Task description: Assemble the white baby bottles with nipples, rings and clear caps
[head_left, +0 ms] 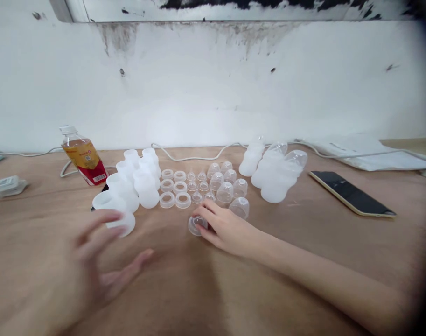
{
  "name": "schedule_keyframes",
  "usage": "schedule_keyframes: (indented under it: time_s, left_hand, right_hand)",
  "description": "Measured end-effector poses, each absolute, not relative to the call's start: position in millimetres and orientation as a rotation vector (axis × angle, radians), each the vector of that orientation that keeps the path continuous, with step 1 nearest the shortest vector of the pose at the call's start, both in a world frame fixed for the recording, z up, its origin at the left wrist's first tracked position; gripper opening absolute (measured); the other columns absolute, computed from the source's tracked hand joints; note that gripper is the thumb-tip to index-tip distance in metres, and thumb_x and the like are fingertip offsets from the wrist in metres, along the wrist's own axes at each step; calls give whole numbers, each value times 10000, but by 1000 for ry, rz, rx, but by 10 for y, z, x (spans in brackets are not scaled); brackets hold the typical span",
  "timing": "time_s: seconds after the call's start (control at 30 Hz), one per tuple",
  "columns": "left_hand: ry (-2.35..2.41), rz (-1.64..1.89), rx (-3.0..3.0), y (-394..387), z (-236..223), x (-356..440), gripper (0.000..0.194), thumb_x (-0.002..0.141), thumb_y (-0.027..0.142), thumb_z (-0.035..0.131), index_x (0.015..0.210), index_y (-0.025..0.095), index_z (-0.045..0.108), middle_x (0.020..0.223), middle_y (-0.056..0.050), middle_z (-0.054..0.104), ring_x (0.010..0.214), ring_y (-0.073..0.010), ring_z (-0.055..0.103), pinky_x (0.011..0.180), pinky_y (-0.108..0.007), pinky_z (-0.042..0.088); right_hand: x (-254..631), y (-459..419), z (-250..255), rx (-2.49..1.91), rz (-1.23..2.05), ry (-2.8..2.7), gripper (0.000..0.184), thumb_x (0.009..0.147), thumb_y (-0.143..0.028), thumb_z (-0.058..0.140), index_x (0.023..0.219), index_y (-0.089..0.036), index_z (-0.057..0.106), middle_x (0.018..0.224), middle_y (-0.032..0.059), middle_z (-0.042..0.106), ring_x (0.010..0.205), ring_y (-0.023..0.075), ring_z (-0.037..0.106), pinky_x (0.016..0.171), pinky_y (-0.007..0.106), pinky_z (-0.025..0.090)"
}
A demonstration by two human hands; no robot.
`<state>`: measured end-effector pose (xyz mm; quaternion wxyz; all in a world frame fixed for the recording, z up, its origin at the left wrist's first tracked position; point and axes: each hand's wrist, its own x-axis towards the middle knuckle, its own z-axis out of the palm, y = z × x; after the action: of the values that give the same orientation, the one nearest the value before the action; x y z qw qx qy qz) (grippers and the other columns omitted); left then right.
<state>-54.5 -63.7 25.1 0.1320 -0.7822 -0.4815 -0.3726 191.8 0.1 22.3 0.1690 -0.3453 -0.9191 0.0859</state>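
Observation:
My right hand (pixel 221 224) has its fingers closed on a clear collar ring (pixel 195 227) on the table, with what looks like a nipple in its middle. My left hand (pixel 101 261), blurred by motion, is open with thumb and fingers apart, near the closest white bottle body (pixel 120 219). Several such milky, open-topped bottle bodies stand in two rows at the left. Beside them lie several collar rings (pixel 183 200), then small clear nipples (pixel 197 198). Further right are several clear domed caps (pixel 240 208), one of them right behind my right hand.
Several bottles (pixel 274 186) with tops on stand at the back right. A phone (pixel 351 193) lies further right, near white plastic bags (pixel 366 154). A drink bottle (pixel 85 158) stands at the back left. A white cable (pixel 195 158) runs along the wall.

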Motion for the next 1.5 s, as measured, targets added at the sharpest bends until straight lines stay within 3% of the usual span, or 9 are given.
schedule_keyframes:
  time_s: [0.07,0.17,0.3,0.53,0.67,0.8,1.2,1.37,1.5]
  left_hand:
    - [-1184,-927,-2498,-568,251,-282,485,738,325,579,1149,224,342,1103,-63,456,997,-212,496,808,-376,477]
    - [-1230,-780,-2690,-333,166,61,548,733,417,570,1140,121,354,1120,-142,481,1035,-256,484,819,-399,473]
    - [-1379,-750,-2842,-111,73,221,249,788,282,528,998,177,447,929,-46,580,856,-187,551,738,-344,478]
    - [-1476,-755,-2810,-126,44,92,322,785,287,523,1077,204,413,914,-29,578,845,-190,545,723,-327,464]
    - [-1471,-689,-2708,-132,-2,52,342,791,317,493,1094,191,397,969,-63,573,870,-216,548,744,-357,465]
    - [-1455,-615,-2589,-142,3,68,355,799,286,444,1114,138,370,1041,-122,550,952,-251,528,777,-388,462]
    - [-1466,-474,-2568,-139,44,102,282,817,277,413,1065,150,375,1025,-108,546,958,-248,526,763,-372,474]
    - [-1466,-474,-2566,-144,59,100,293,828,294,402,1074,139,368,1046,-118,532,986,-258,516,761,-377,480]
    - [-1488,-495,-2579,-150,66,99,302,834,305,388,1088,142,358,1080,-119,503,998,-256,512,739,-374,494]
  right_hand:
    - [1909,5,204,-993,245,-2574,151,831,-193,394,926,-144,501,909,73,495,689,133,522,629,279,453]
    - [1900,7,181,-1023,278,-2503,102,813,-171,429,884,-152,499,853,49,521,675,125,517,631,265,438]
    - [1881,6,142,-1037,374,-2394,65,786,-133,453,831,-156,494,763,25,544,685,126,518,623,246,421]
    - [1870,3,84,-1213,605,-2022,58,829,-180,376,855,-178,428,706,1,551,587,103,531,565,232,423]
    - [1894,-7,79,-1396,363,-2128,88,805,-208,406,871,-170,450,861,53,564,645,133,553,582,269,431]
    - [1886,-11,55,-1446,182,-2301,238,814,-245,410,1037,-173,450,1021,77,539,744,169,583,602,295,446]
    - [1870,36,26,-1433,225,-2270,277,838,-206,412,1113,-183,403,1058,89,552,921,206,571,714,344,463]
    - [1924,29,179,-1386,118,-2240,278,830,-305,430,1083,-189,424,1076,84,513,754,169,577,614,300,465]
    - [2170,82,651,-1478,-281,-2115,306,837,-379,400,1057,-180,472,1043,96,506,651,142,550,519,262,413]
